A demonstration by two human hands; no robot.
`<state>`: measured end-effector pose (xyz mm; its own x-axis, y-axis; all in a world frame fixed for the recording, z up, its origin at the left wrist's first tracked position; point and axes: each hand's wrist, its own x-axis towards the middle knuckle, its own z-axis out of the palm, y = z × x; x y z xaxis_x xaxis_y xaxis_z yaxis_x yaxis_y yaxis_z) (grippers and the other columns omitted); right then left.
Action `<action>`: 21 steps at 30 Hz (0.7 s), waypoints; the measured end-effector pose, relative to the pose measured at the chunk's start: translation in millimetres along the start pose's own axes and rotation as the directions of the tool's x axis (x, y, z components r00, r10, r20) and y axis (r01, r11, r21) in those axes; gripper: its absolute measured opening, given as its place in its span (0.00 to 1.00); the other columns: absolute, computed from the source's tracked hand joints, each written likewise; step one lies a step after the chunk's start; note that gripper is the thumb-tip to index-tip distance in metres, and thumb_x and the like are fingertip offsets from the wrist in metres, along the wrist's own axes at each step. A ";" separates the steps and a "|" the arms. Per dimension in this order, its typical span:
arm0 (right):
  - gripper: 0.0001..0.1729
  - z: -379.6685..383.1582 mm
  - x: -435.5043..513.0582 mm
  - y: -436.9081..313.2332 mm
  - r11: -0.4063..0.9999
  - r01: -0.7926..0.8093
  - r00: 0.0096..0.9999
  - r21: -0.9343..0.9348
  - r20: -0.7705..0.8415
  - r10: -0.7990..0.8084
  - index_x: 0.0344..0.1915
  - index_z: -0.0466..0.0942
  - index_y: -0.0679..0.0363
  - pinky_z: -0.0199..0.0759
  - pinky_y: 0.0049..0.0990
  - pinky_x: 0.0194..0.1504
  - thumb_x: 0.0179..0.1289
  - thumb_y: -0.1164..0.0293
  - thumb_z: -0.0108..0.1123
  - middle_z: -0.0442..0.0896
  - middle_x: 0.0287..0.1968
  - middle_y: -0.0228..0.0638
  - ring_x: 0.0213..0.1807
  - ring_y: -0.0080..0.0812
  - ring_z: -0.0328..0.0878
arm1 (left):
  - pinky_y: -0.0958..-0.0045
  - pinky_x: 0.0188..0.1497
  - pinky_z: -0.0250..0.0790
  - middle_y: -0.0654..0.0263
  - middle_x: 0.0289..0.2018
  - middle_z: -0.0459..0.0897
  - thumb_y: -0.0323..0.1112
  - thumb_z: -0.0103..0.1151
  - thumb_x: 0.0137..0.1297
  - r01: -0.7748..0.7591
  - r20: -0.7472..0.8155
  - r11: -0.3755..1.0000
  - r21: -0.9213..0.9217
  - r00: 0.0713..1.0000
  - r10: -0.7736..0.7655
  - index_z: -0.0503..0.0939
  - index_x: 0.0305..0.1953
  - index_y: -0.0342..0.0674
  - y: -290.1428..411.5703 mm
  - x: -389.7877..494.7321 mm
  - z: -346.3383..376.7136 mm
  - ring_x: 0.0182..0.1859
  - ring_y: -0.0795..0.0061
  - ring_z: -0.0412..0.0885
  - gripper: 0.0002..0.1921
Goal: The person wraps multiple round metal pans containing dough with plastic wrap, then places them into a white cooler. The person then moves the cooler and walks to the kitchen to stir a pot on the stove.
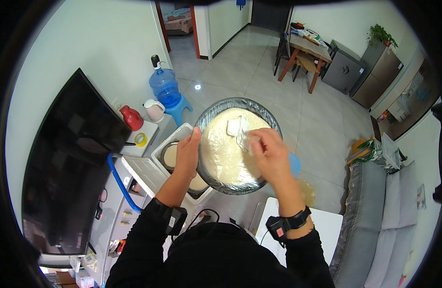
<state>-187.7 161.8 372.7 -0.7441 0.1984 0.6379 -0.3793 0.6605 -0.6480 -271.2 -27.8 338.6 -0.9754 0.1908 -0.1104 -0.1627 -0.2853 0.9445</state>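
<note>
A round dark pan (274, 120) is held up before me, filled with pale dough or batter (224, 151) under clear plastic wrap. My left hand (186, 153) grips its left rim, the thumb on top. My right hand (269, 151) pinches a crumpled white tissue (236, 126) over the wrapped top; whether the tissue presses on the wrap is hard to tell. Below and left stands a white foam box (186, 129), partly hidden by my left arm and the pan. Inside are smaller round pans of pale filling (170, 156). The white lid (143, 172) leans beside the box.
A white table (325, 223) is at my lower right. On the left are a television (69, 172), a red jug (132, 118), a kettle (155, 109) and yellow tape (140, 139). A water bottle (165, 86) rests on a blue stool (181, 108). A grey sofa (368, 216) lines the right.
</note>
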 end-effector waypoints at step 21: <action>0.10 66.5 34.8 -10.6 0.993 0.024 0.999 -0.115 0.051 -0.018 0.37 0.76 0.55 0.69 0.37 0.40 0.53 0.74 0.54 0.74 0.35 0.36 0.41 0.42 0.71 | 0.81 0.39 0.65 0.70 0.34 0.78 0.48 0.46 0.68 -0.110 0.129 0.970 0.219 0.988 0.083 0.77 0.40 0.32 2.1 -2.6 -4.0 0.36 0.85 0.71 0.21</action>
<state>-246.2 113.5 374.1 -0.7642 0.1497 0.6274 -0.3307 0.7442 -0.5804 -269.5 -32.7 339.6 -0.9583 0.2857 0.0088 -0.0183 -0.0922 0.9956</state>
